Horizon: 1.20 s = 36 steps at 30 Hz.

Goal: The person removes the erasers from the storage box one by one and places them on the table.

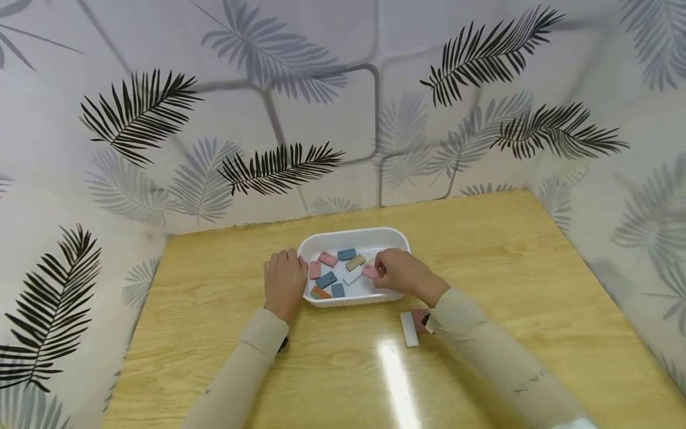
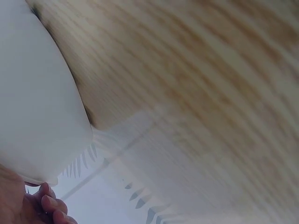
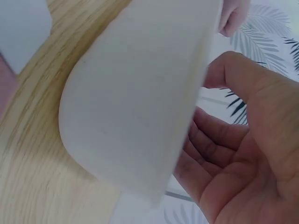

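Observation:
A white plastic tray with rounded corners holds several small flat blocks, eraser-like in shape. My left hand grips the tray's left end at the rim; in the left wrist view its curled fingers show at the tray edge. My right hand reaches over the tray's right end and pinches a pink block between thumb and fingers. Beside that block lies a white block. In the right wrist view the tray wall hides the fingertips of the right hand.
Blue blocks, a tan block and an orange-and-green block lie in the tray. On the wooden table, a white strip and a dark pink block lie near the right wrist. A leaf-patterned wall covering rises behind.

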Each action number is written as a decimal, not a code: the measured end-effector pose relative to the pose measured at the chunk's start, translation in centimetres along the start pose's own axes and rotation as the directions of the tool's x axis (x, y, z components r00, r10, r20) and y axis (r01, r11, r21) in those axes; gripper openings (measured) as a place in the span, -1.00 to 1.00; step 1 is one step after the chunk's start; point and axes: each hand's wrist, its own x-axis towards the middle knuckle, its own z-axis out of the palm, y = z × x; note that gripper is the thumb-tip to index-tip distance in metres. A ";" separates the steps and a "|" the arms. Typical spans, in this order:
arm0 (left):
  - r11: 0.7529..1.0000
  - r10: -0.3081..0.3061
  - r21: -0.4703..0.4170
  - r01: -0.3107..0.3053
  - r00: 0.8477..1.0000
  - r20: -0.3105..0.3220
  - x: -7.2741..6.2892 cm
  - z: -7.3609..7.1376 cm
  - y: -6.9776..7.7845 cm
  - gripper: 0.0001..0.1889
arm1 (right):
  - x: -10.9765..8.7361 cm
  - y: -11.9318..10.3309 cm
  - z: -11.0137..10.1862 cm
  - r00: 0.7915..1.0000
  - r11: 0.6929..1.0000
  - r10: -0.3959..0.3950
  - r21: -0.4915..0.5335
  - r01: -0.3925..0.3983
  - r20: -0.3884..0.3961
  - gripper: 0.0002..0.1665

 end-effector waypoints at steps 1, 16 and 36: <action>1.000 -0.001 0.002 0.001 1.000 -0.008 0.0 0.0 0.0 -0.74 | -0.2 0.0 -0.2 1.000 1.000 0.001 0.006 -0.001 -0.010 -0.80; 1.000 -0.008 -0.020 0.008 1.000 -0.005 -0.3 -0.1 0.1 -0.73 | -4.9 0.1 -2.6 0.969 0.976 0.197 0.129 -0.178 -0.149 -0.75; 0.999 0.004 -0.048 -0.004 1.000 -0.015 -0.2 0.1 0.0 -0.70 | -12.8 4.3 -1.3 0.894 0.902 0.418 0.194 -0.387 -0.162 -0.61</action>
